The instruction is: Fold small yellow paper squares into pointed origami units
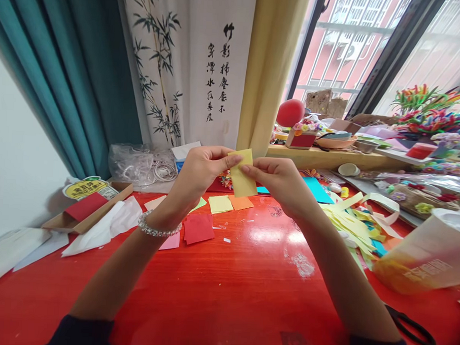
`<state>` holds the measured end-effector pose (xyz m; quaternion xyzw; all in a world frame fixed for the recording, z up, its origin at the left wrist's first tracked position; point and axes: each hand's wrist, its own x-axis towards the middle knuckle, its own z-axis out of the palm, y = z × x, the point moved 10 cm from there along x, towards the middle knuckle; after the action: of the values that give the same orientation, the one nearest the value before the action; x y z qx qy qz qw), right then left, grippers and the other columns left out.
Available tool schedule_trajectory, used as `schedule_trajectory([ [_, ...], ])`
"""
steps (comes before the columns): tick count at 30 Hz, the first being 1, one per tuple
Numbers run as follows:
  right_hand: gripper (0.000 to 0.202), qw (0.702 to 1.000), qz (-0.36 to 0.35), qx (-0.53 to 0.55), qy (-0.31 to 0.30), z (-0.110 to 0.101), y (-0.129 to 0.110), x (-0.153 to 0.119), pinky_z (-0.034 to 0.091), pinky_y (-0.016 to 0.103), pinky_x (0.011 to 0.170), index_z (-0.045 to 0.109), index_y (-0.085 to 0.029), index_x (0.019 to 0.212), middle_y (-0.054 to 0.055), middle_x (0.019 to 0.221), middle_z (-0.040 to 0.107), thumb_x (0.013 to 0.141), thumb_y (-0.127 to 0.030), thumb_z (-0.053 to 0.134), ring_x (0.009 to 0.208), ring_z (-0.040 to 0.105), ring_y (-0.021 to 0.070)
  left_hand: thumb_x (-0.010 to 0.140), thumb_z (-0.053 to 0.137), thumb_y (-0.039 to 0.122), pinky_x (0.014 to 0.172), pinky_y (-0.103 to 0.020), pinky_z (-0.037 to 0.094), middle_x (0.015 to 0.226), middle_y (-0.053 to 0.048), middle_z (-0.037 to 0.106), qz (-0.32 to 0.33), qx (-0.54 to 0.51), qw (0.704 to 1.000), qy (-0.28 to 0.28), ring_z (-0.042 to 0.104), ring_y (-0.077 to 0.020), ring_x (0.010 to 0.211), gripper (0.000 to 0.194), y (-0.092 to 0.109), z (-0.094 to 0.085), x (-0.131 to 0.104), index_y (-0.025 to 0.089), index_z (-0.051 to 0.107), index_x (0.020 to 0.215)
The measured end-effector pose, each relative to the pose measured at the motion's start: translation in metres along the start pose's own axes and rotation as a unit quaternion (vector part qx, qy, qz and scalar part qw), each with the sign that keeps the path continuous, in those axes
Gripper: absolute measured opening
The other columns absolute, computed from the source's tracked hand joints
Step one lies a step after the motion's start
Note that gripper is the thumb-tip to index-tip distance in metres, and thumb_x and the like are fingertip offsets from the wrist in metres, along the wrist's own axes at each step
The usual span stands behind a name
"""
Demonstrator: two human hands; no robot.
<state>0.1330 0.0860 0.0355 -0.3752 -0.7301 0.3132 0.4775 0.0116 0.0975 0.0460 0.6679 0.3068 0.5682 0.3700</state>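
Dark sleeves (81,334) at the bottom edge, forearms reaching forward over a glossy red table (224,294). Black looped handle (416,329) lies at lower right, beside the right forearm and partly covered by it. Left hand (204,167): thumb and fingers closed on the upper left part of a yellow paper piece (245,182); clear beaded bracelet (159,231) at the wrist. Right hand (277,178): thumb and fingers closed on the same piece at its right side, both thumbs on the near face, tips near each other. Yellow paper piece is held above the tabletop, roughly upright and slightly tilted, longer than wide; whether folded, cannot tell. Below and left of it, on the table: red paper squares (199,229), overlapping; pink paper (171,241), partly behind the left wrist; pale yellow squares (220,204), with an orange square (241,202) just beside them on the right. Right of the right hand: a blue sheet (317,190), then a loose heap of paper strips (347,226), mostly pale yellow. Large translucent cup (428,255) near the heap. Far left: cardboard tray (123,190) with a red sheet (85,207) in it, white tissue (101,228) alongside.
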Motion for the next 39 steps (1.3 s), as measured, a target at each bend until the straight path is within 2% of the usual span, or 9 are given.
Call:
schedule_trajectory([
  [5, 0.032, 1.000, 0.000, 0.014, 0.004, 0.000, 0.000, -0.001, 0.031, 0.025, 0.052, 0.057, -0.016, 0.061, -0.002, 0.059, 0.044, 0.079, -0.041, 0.064, 0.057, 0.041, 0.0089, 0.072, 0.070, 0.040, 0.056, -0.024, 0.047, 0.068, -0.002, 0.065, -0.021, 0.004, 1.000, -0.003, 0.057, -0.0118, 0.060, 0.025, -0.004, 0.001, -0.001, 0.015, 0.073, 0.079],
  [13, 0.027, 0.998, 0.002, 0.070, -0.010, 0.005, 0.002, -0.001, 0.041, 0.028, 0.058, 0.068, -0.016, 0.075, 0.002, 0.068, 0.058, 0.079, -0.042, 0.065, 0.068, 0.053, 0.0139, 0.076, 0.066, 0.038, 0.060, -0.023, 0.046, 0.074, -0.003, 0.066, 0.008, 0.026, 1.000, -0.002, 0.058, -0.0118, 0.066, 0.023, 0.002, 0.002, -0.001, 0.016, 0.071, 0.083],
  [20, 0.027, 0.997, 0.013, 0.072, -0.008, 0.006, 0.004, 0.000, 0.044, 0.028, 0.059, 0.069, -0.016, 0.079, 0.004, 0.075, 0.063, 0.077, -0.042, 0.066, 0.072, 0.057, 0.0152, 0.074, 0.069, 0.040, 0.055, -0.022, 0.040, 0.064, 0.000, 0.059, 0.029, 0.068, 0.997, 0.027, 0.050, -0.0101, 0.061, 0.026, 0.008, -0.002, -0.001, 0.016, 0.064, 0.068],
  [28, 0.031, 0.993, 0.015, 0.116, -0.032, 0.011, 0.006, 0.000, 0.047, 0.029, 0.065, 0.070, -0.014, 0.086, 0.004, 0.078, 0.064, 0.076, -0.043, 0.068, 0.071, 0.058, 0.0142, 0.076, 0.066, 0.034, 0.059, -0.023, 0.045, 0.073, -0.002, 0.066, 0.020, 0.038, 0.999, 0.022, 0.056, -0.0115, 0.065, 0.019, 0.005, -0.001, -0.003, 0.015, 0.069, 0.077],
  [32, 0.028, 0.990, 0.000, 0.139, 0.002, 0.003, 0.004, 0.002, 0.049, 0.031, 0.069, 0.069, -0.015, 0.087, 0.004, 0.081, 0.065, 0.075, -0.040, 0.069, 0.075, 0.060, 0.0150, 0.079, 0.064, 0.035, 0.065, -0.022, 0.047, 0.084, -0.004, 0.068, 0.026, 0.062, 0.997, 0.024, 0.059, -0.0122, 0.073, 0.022, 0.005, -0.001, -0.001, 0.015, 0.067, 0.088],
  [36, 0.020, 0.989, -0.030, 0.131, 0.067, -0.013, 0.001, 0.002, 0.049, 0.030, 0.069, 0.067, -0.017, 0.083, 0.004, 0.082, 0.065, 0.078, -0.037, 0.065, 0.076, 0.060, 0.0150, 0.077, 0.065, 0.043, 0.058, -0.022, 0.044, 0.072, -0.003, 0.066, 0.001, 0.132, 0.991, -0.012, 0.059, -0.0116, 0.065, 0.029, -0.003, 0.007, -0.002, 0.016, 0.064, 0.085],
  [39, 0.020, 0.989, -0.032, 0.111, 0.092, -0.019, 0.002, 0.002, 0.049, 0.030, 0.069, 0.067, -0.018, 0.081, 0.004, 0.083, 0.064, 0.079, -0.038, 0.063, 0.077, 0.059, 0.0153, 0.076, 0.065, 0.046, 0.058, -0.023, 0.046, 0.073, -0.005, 0.067, -0.018, 0.133, 0.990, -0.037, 0.062, -0.0129, 0.064, 0.032, -0.009, 0.014, -0.004, 0.016, 0.064, 0.085],
])
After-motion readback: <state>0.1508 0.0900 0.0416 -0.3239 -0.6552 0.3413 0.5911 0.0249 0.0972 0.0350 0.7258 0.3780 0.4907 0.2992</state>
